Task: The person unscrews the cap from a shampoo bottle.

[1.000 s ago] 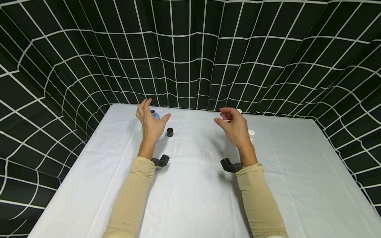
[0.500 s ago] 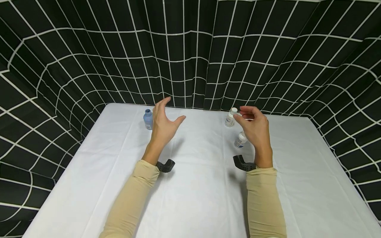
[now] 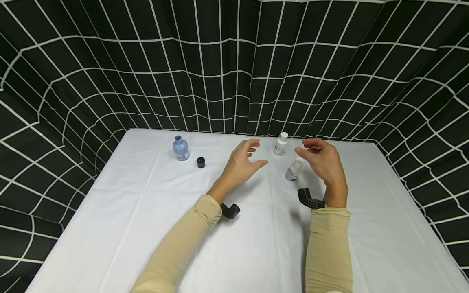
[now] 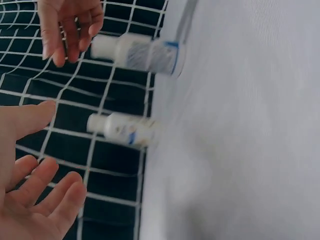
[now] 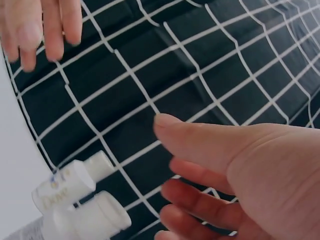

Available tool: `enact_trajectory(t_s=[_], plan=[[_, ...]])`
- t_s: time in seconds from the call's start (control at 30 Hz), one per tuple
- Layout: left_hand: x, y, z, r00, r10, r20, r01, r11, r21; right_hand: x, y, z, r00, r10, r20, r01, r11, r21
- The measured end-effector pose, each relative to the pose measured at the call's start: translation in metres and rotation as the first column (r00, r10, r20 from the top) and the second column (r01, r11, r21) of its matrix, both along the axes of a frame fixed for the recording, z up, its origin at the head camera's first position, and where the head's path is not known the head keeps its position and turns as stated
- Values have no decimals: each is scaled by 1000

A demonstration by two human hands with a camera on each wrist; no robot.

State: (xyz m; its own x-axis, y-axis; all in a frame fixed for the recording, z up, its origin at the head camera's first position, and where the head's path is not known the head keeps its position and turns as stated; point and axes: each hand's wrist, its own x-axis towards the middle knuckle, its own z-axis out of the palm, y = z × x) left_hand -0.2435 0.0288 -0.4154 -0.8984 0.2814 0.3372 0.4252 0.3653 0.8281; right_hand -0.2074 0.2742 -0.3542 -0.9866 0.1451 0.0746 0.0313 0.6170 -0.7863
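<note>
My left hand (image 3: 243, 162) hovers over the middle of the table with bent fingers and thumb apart, holding nothing. Just right of it stands a small white bottle (image 3: 280, 145) with a white cap; the right wrist view shows "Dove" on its label. Nearer the front is a second white bottle (image 3: 294, 171) with a blue band low on its label. My right hand (image 3: 325, 160) is beside and above this one, its fingers curved loosely round air. To the left, a blue bottle (image 3: 181, 149) stands uncapped, and a black cap (image 3: 200, 162) lies beside it.
A white cloth (image 3: 242, 252) covers the table. Behind it and at both sides hangs a black curtain (image 3: 220, 73) with a white grid. Each wrist carries a black camera mount (image 3: 231, 211).
The left hand has travelled right, away from the blue bottle and black cap, which now show uncovered. The right hand has drifted right, baring both white bottles. The view has turned slightly right.
</note>
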Motion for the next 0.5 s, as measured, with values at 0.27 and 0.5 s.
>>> enact_trajectory(t_s=[0.27,0.5], plan=[[-6,48,-19,991,-78,105,75,997,33,-2,21,-11,991,90,104,-92,996,21],[-6,82,-33,980,-145,134,139,989,54,-7,35,-27,972,161,170,-152,986,-62]])
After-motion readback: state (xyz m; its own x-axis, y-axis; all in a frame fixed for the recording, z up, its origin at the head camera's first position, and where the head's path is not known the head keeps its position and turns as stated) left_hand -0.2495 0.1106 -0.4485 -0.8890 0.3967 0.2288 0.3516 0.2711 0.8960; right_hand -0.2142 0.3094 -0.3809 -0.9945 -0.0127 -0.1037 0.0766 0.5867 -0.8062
